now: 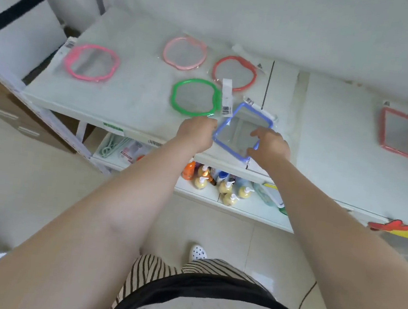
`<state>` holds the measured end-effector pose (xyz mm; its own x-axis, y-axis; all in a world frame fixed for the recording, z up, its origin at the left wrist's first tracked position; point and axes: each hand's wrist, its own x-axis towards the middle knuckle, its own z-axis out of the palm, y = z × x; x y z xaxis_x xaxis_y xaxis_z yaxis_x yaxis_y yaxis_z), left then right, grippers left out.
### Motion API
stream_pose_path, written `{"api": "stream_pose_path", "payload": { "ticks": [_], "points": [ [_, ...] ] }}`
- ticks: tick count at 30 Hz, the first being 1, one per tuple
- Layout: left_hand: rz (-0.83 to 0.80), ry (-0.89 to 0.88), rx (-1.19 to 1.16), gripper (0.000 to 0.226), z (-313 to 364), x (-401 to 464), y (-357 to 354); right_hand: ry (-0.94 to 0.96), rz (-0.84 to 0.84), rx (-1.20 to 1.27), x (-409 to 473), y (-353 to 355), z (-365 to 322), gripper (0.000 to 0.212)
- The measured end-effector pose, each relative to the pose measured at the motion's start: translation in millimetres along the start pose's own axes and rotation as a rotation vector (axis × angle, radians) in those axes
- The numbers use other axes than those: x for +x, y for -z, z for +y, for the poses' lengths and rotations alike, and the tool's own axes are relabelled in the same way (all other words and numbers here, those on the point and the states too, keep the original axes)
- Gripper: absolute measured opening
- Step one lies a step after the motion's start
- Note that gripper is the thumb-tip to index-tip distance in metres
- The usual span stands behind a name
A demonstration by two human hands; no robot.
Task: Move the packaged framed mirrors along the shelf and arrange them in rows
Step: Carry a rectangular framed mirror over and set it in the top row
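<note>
Striped trousers and both bare forearms fill the foreground, reaching out to the white shelf. Left hand is closed on the left edge of the blue rectangular mirror; right hand curls round its right edge, fingers on the glass. It sits at the shelf's front, just beside the green round mirror. Pink mirror lies well left.

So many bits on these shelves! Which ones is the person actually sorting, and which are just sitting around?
Part of the job:
blue square mirror, held by left hand and right hand
green mirror
bright pink mirror
pale pink mirror
red round mirror
red rectangular mirror

Just lying about:
pump bottles on the lower shelf
white box
</note>
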<state>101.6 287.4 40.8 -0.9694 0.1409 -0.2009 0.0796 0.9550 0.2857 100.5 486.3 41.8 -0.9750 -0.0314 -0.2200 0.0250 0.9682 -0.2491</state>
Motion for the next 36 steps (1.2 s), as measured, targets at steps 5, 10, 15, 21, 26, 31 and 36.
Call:
{"api": "stream_pose_path", "payload": {
  "ticks": [5,10,15,21,26,31,36],
  "points": [
    [-0.067,-0.138,0.037,0.031,-7.2,27.3,1.2,-0.198,0.051,0.062,-10.3,-13.6,-2.8,0.052],
    [-0.318,-0.229,0.056,0.054,-29.1,41.0,-1.8,-0.468,0.045,0.317,-28.1,-43.5,-28.1,0.070],
    [-0.455,-0.285,-0.075,0.062,-38.6,43.2,-7.6,-0.632,0.048,0.467,-26.2,-61.0,-62.1,0.075],
    [-0.286,-0.118,-0.387,0.041,-34.1,52.2,-20.3,-0.870,0.200,0.720,-20.5,-66.2,-70.4,0.059],
    [-0.355,-0.009,-0.580,0.027,-15.4,52.8,-32.2,-1.009,0.313,0.837,-37.5,-66.2,-58.0,0.037],
    [-0.421,0.091,-0.747,0.018,22.8,42.8,-27.0,-1.055,0.400,0.849,-56.6,-38.9,-44.4,0.023],
    [-0.443,0.144,-0.869,0.012,77.2,35.3,-16.4,-1.104,0.495,0.887,-75.4,-11.1,-8.2,0.034]
  ]
}}
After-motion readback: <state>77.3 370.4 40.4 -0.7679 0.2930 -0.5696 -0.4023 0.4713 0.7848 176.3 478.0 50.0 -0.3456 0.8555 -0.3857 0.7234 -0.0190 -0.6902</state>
